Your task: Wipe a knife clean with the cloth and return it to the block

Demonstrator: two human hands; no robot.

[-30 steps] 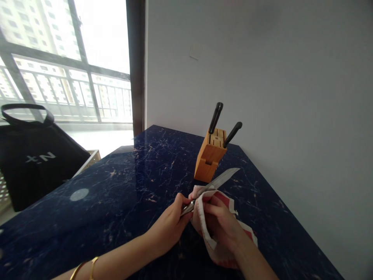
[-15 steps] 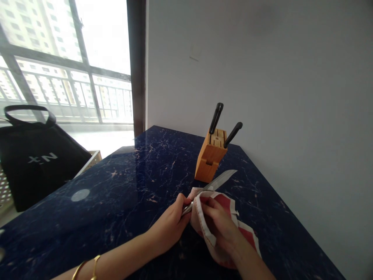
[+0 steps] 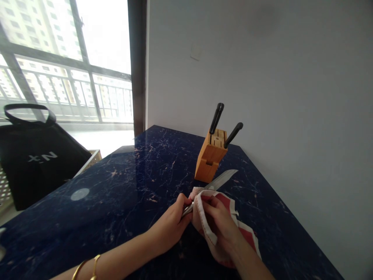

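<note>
A kitchen knife (image 3: 222, 179) points away to the upper right, its blade tip bare. Its metal handle is in my left hand (image 3: 174, 216), which is closed around it. Wrapped over the lower part of the blade is a red and white cloth (image 3: 247, 232), bunched in my right hand (image 3: 220, 221). The right fingertips are partly hidden by the cloth's folds. Just beyond the blade stands a wooden knife block (image 3: 208, 161) with two black-handled knives (image 3: 217, 118) in it.
Dark blue marbled tabletop (image 3: 140, 182) stretches under everything, with a pale round spot (image 3: 80, 194) at left. A grey wall (image 3: 276, 89) runs along the right side. Left of the table, a black bag (image 3: 35, 163) sits at a pale perforated basket (image 3: 93, 154) near the window.
Almost nothing differs. The knife and both hands keep the same hold, with only a very slight shift to the right.
</note>
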